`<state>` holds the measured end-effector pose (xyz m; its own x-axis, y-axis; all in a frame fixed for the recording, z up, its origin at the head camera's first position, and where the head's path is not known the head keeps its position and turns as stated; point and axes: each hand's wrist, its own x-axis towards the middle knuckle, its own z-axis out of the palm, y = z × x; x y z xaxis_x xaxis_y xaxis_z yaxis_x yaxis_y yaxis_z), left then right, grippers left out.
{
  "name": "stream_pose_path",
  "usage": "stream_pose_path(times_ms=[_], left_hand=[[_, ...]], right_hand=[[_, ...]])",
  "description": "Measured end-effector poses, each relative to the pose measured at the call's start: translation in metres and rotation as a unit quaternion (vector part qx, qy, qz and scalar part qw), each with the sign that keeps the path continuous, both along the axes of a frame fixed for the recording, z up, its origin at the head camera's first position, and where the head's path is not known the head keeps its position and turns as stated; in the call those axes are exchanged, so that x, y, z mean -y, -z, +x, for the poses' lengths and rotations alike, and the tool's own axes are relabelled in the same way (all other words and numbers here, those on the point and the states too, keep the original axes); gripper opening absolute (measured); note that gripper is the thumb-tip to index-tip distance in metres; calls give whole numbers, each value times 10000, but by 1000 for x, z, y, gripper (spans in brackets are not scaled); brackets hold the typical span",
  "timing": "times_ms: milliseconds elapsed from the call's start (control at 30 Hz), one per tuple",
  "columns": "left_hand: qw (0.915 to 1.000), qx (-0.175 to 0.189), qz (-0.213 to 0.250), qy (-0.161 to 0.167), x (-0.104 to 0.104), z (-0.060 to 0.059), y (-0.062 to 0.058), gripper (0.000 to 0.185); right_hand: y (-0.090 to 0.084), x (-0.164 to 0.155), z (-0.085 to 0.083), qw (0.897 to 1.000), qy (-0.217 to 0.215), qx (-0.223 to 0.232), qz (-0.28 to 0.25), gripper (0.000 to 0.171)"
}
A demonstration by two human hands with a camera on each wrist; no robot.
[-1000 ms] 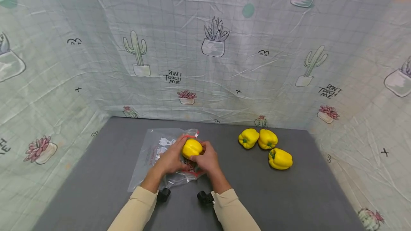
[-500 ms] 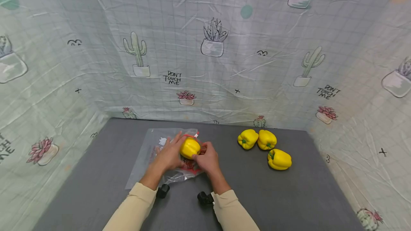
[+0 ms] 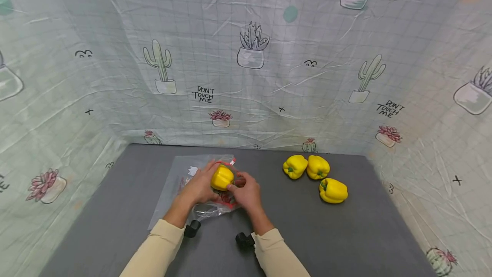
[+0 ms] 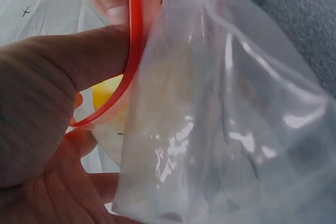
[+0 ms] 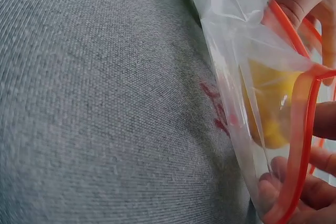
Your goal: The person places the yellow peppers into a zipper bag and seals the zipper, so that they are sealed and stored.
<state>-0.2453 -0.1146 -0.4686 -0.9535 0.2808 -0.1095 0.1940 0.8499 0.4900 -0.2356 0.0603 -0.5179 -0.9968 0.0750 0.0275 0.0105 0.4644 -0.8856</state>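
A yellow bell pepper (image 3: 222,178) sits in the mouth of a clear zip bag (image 3: 168,191) with a red zip edge. In the right wrist view the pepper (image 5: 270,103) shows through the plastic. My left hand (image 3: 197,187) grips the bag's near-left side at the mouth. Its thumb (image 4: 100,53) lies across the red edge (image 4: 135,35) in the left wrist view. From the right, my right hand (image 3: 247,191) holds the pepper, thumb on its side. Some right fingertips (image 5: 270,190) show through the plastic. Part of the pepper is hidden by the bag and hands.
Three more yellow bell peppers lie at the right: one at the back (image 3: 295,166), one beside it (image 3: 318,167) and one nearer (image 3: 333,190). All rest on a grey table (image 3: 330,238). A cactus-print sheet (image 3: 284,84) hangs behind and along both sides.
The pepper has shifted a little to the left, farther into the bag's mouth, with my right hand following it. My left hand has moved slightly left. The three other peppers have stayed put.
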Motion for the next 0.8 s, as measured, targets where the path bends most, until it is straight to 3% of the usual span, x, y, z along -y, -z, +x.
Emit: stream_pose_path(times_ms=[133,400,633,800], left_hand=[[9999,-23,-164,27,-2,-1,-4,112],[9991,-16,-427,13,-5,-1,-4,111],[9986,-25,-530,-43,-7,-2,-5,110],[9988,-110,-482,-36,-6,-4,-4,110]], right_hand=[[0,-1,-1,10000,-64,-29,66,36],[0,-4,-1,9976,-610,-38,330,55],[4,-4,-2,9987,-516,0,14,37],[2,-5,-3,9949,-929,-39,389,55]])
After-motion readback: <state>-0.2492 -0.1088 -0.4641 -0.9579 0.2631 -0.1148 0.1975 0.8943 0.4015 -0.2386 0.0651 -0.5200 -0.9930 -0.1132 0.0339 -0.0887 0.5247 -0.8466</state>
